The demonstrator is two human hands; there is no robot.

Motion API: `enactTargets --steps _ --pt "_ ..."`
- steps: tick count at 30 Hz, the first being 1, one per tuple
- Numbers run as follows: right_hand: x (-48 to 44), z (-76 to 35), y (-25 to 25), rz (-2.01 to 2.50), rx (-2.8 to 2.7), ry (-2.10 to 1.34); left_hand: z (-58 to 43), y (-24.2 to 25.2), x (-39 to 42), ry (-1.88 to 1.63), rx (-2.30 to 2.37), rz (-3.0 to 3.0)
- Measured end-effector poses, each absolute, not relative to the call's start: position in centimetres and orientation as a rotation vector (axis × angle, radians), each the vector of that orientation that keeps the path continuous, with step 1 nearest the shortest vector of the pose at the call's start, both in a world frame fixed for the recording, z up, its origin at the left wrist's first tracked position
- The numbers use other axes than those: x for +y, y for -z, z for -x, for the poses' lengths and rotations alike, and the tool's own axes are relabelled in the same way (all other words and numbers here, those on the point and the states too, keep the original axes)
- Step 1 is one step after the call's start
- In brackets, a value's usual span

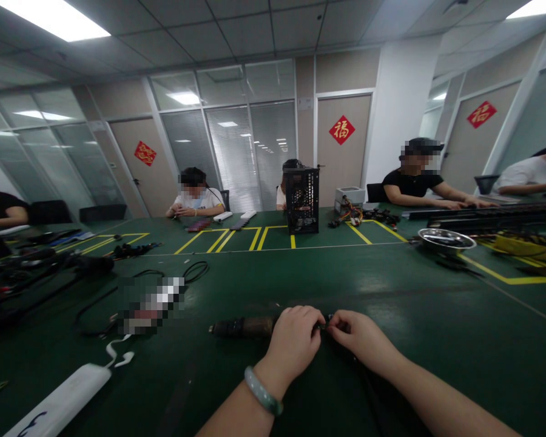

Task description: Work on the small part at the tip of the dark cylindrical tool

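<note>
The left hand (293,340) and right hand (359,338) meet just above the green mat (437,315), fingers curled inward and closed in a tight pinch on a small dark end piece (326,324), too small to identify. It sits at the tip of a dark cylindrical part (243,327), which lies lengthwise to the left of the left hand. Both forearms angle in from the near edge, the left wearing a pale green bangle (262,389) at the wrist. Farther out, loose black cables (97,312) curl on the mat beside a white power strip (59,400). A steel tray (446,240) sits to the right, and a black mesh computer case (301,200) stands ahead.
</note>
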State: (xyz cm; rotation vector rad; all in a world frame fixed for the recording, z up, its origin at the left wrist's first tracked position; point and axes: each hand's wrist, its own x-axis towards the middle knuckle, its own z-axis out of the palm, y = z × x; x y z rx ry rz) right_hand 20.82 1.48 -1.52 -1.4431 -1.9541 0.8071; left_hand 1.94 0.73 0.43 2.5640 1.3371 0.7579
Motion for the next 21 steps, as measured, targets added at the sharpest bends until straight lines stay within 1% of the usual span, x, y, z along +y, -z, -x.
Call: enactTargets --steps 6,13,21 --pt "1.54 -20.81 1.44 1.437 -1.962 -0.773 -2.02 -0.59 0.73 -0.734 1.348 -2.588" --pt "1.26 -20.77 1.14 1.463 -1.983 -0.738 -1.88 -0.22 0.85 -0.785 1.323 -2.568" --pt "1.35 -20.70 1.20 1.473 -1.934 -0.807 -1.83 -0.13 0.91 -0.818 1.306 -2.544"
